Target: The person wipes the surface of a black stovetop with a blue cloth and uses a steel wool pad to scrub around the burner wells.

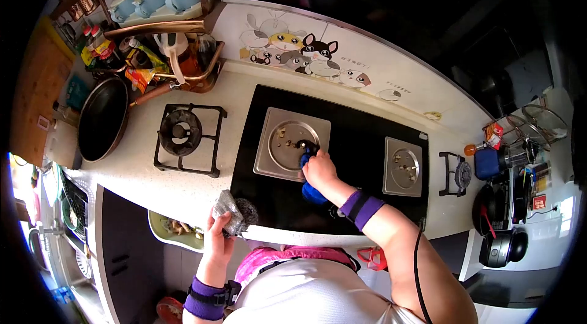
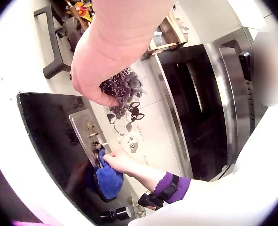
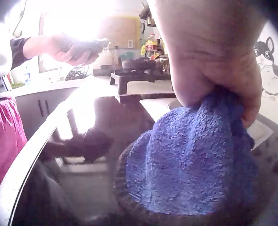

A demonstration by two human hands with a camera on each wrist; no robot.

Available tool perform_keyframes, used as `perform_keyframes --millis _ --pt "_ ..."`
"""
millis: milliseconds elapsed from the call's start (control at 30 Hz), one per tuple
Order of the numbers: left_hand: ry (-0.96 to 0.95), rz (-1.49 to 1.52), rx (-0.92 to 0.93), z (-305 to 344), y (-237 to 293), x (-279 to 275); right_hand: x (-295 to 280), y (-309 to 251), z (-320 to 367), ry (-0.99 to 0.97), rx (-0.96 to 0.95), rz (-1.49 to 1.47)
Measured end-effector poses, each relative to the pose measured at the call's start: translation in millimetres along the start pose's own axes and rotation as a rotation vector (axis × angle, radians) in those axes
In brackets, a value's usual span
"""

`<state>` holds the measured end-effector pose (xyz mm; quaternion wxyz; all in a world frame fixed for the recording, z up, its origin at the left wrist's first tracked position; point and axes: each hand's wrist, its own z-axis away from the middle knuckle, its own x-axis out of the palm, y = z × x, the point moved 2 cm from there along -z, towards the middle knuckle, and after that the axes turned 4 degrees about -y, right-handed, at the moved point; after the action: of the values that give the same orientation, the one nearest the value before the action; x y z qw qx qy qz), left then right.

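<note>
The right hand's (image 1: 319, 169) fingers are curled tight around a bunched blue cloth (image 3: 190, 165), and the right wrist view shows the fabric bulging out below the fist. The fingertips themselves are buried in the cloth, so what they touch beneath it cannot be seen. In the head view the cloth sits under the knuckles at the near corner of a steel burner plate (image 1: 278, 140). Small burner parts stand just beyond the fingertips, too small to make out. Around the plate lies the black glass hob (image 1: 361, 134), and a second plate (image 1: 403, 168) is set well off to the wrist's outer side.

The left hand (image 1: 219, 229) pinches a wiry steel scourer (image 2: 122, 87) between curled fingers and thumb, held in the air at the counter's near edge. The head view shows something shiny against it, but whether that is wrapping cannot be told. Directly under this hand a pale dish (image 1: 153, 229) holds brownish scraps, and its far part is cut off by the counter edge.

Farther beyond the left fingers stands a loose pan support (image 1: 181, 131), then a dark pan (image 1: 101, 122) and a rack (image 1: 215, 70) crowded with bottles and packets. Only the left wrist view clearly shows a dark knob (image 2: 124, 213) near the cloth.
</note>
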<state>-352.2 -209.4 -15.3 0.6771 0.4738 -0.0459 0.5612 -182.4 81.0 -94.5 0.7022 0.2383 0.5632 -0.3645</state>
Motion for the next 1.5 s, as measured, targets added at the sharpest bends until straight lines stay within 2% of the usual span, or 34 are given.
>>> perform_keyframes --millis 100,133,233,333,400,467,567,600,667,700,733,800,867,933,967,1000,1067,1200,1333,1367,1500 --pt "0.018 0.005 -0.004 1 -1 -4 -6 -23 15 0.020 0.071 -0.078" --pt "0.009 -0.008 -0.004 1 1 -5 -19 -37 22 -0.023 0.030 -0.090" --pt "0.006 -0.041 0.002 2 5 -5 3 -58 15 0.126 0.026 -0.038" --pt "-0.021 -0.046 0.008 5 10 -3 6 -69 6 0.146 0.000 -0.170" --pt "-0.043 -0.047 0.002 6 10 -4 7 -80 2 0.211 -0.113 -0.223" --pt "-0.049 -0.027 0.009 7 13 -3 10 -78 -1 0.228 -0.101 -0.322" --pt "-0.044 0.004 0.018 11 18 -4 9 -49 -8 0.108 -0.101 -0.646" --pt "-0.049 0.006 0.024 12 19 -5 -2 -39 -5 -0.131 0.009 -0.847" --pt "-0.049 0.012 0.024 12 19 -9 -12 -22 -2 -0.154 -0.015 -1.061" --pt "-0.045 0.017 0.022 11 18 -11 -12 -19 -5 -0.239 0.009 -1.325" --pt "-0.040 0.022 0.022 9 17 -13 -12 -15 -5 -0.247 0.018 -1.462" --pt "-0.050 0.021 0.026 7 15 -17 -15 -9 -11 -0.104 -0.043 -1.312" --pt "-0.049 0.021 0.027 8 15 -20 -9 -5 -16 0.166 -0.136 -0.921" --pt "-0.034 0.024 0.030 9 15 -20 -37 -25 12 0.453 -0.180 -0.532" --pt "-0.016 0.012 0.025 11 16 -20 -26 -34 16 0.331 -0.229 -0.535" --pt "-0.015 0.010 0.018 11 16 -21 -15 -45 21 0.305 -0.281 -0.509" --pt "-0.017 0.003 0.004 11 15 -24 16 -60 21 0.451 -0.317 -0.333" --pt "0.068 0.027 0.053 11 15 -24 24 -90 4 0.424 -0.125 -0.191" --pt "0.030 0.016 0.011 9 13 -29 15 -111 -25 0.488 0.032 -0.173" --pt "0.030 0.016 0.007 10 12 -27 13 -114 -28 0.538 0.042 -0.146" --pt "0.001 0.009 -0.006 9 7 -29 26 -102 -30 0.449 -0.025 -0.136"
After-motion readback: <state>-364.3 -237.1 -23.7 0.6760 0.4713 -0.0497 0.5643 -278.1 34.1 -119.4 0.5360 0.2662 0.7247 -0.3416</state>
